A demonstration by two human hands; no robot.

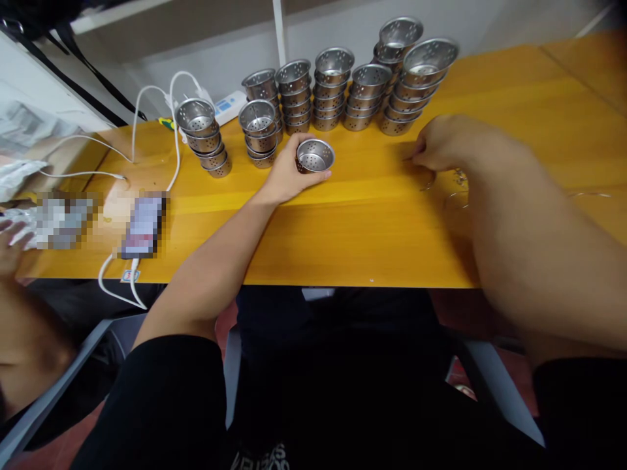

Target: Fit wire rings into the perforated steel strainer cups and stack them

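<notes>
My left hand (287, 175) grips a single perforated steel cup (315, 155) that stands upright on the yellow table (343, 228), its fingers wrapped round the cup's side. My right hand (448, 142) rests on the table further right, fingers curled with the fingertips pressed to the wood near small wire pieces (458, 177). What they pinch, if anything, is hidden. Behind both hands stand several stacks of the same perforated steel cups (333, 91).
White cables (174, 124) and a white device (229, 106) lie at the back left. A phone (144, 225) lies near the front left edge. Another person's hand (12, 245) and crumpled plastic (14, 176) are at the far left.
</notes>
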